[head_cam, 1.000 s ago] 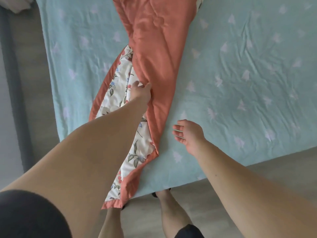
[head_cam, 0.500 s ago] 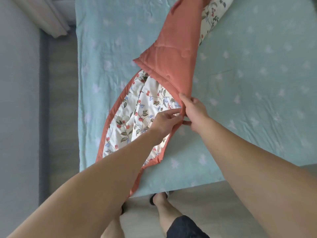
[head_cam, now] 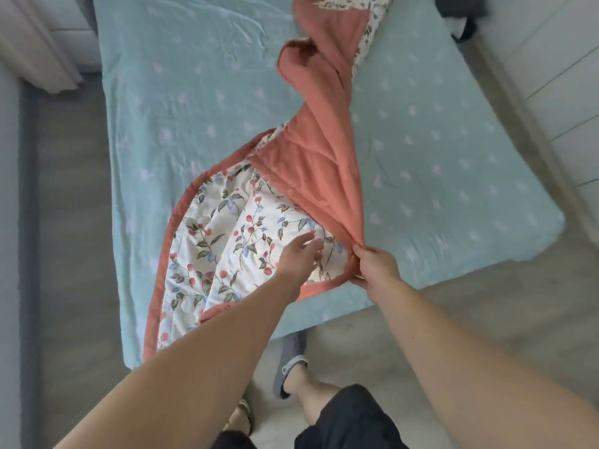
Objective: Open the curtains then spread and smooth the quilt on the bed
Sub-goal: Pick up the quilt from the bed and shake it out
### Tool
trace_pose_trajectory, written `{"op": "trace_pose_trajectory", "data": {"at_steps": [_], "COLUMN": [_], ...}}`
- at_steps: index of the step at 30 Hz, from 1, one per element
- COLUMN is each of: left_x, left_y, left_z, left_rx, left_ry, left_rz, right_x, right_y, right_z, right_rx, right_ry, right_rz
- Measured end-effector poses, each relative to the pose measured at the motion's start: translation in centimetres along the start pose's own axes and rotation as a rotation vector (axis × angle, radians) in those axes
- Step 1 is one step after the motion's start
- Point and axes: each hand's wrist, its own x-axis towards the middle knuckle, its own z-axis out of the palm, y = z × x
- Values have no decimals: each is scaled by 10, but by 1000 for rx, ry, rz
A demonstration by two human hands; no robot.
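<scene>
A quilt [head_cam: 227, 241], white with a flower print on one side and plain salmon on the other, lies bunched in a long twisted strip down the middle of the bed [head_cam: 181, 102]. Its near end is partly unfolded, floral side up. My right hand [head_cam: 376, 267] pinches the salmon edge of the quilt near the bed's foot and holds it a little off the sheet. My left hand [head_cam: 299, 256] hovers with fingers apart just above the floral face, holding nothing. The quilt's far end runs out of view at the top.
The light blue sheet with pale motifs covers the mattress. A pale curtain [head_cam: 39, 50] hangs at the top left. A white panelled wall [head_cam: 557, 69] is on the right, with a dark object [head_cam: 463, 17] at the top right. My slippered feet [head_cam: 288, 361] stand on the floor at the bed's foot.
My right hand took hold of the salmon edge and pulled it right and toward me, unfolding more floral face. My left hand let go of the quilt and now hovers open.
</scene>
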Motion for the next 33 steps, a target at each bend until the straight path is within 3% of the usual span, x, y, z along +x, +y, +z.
{"op": "trace_pose_trajectory", "data": {"at_steps": [5, 9, 15, 17, 22, 26, 30, 33], "left_x": [-2, -2, -17, -34, -63, -84, -93, -92], "left_y": [10, -8, -36, -39, -56, -83, -110, -128], "left_z": [40, 87, 146, 169, 212, 243, 252, 236], "left_rx": [-272, -42, 87, 136, 397, 653, 684, 603], "left_ry": [-73, -9, 133, 116, -7, -142, -188, -153], "left_rz": [-198, -254, 126, 202, 345, 440, 398, 300], "right_x": [-28, -23, 2, 8, 26, 36, 50, 58], "right_y": [43, 56, 61, 56, 11, -11, 5, 22], "right_z": [-50, -85, -148, -166, -198, -198, -212, -223], "right_rx": [141, 147, -81, -104, 35, -312, -589, -560], "right_ry": [-137, -253, -309, -278, -10, -81, 11, 90], "right_rz": [122, 123, 93, 75, -112, -343, -315, -286]}}
